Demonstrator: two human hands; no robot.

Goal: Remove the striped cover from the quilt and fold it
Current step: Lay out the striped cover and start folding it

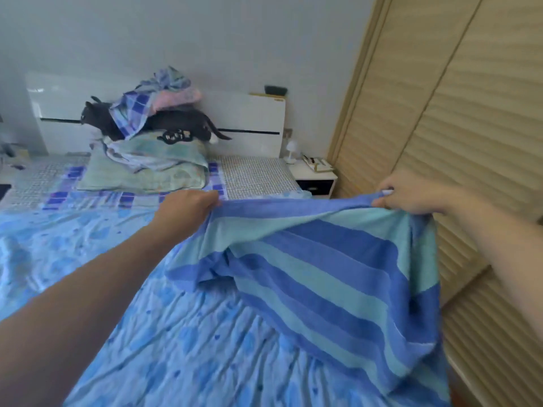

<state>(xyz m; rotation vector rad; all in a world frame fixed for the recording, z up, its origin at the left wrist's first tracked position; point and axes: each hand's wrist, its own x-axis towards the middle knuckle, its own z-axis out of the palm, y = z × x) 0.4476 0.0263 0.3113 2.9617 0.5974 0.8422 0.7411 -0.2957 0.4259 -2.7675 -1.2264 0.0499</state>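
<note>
Bedroom, double bed (182,342) under blue floral quilt (88,248). Striped cover (338,277) off the quilt, lifted over bed's right side, top edge stretched between left hand (188,205) and right hand (411,195), both pinching corners. Folding apparently unstarted. Toward headboard (246,118): bedding pile (147,165), black cat (176,121). Right of bed: nightstand (314,177), louvred wardrobe (440,113), close.

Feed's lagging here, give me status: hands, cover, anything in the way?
Left hand and right hand: grip on striped cover, top edge stretched between. Lower part draped over quilt. Nothing blocking.
</note>
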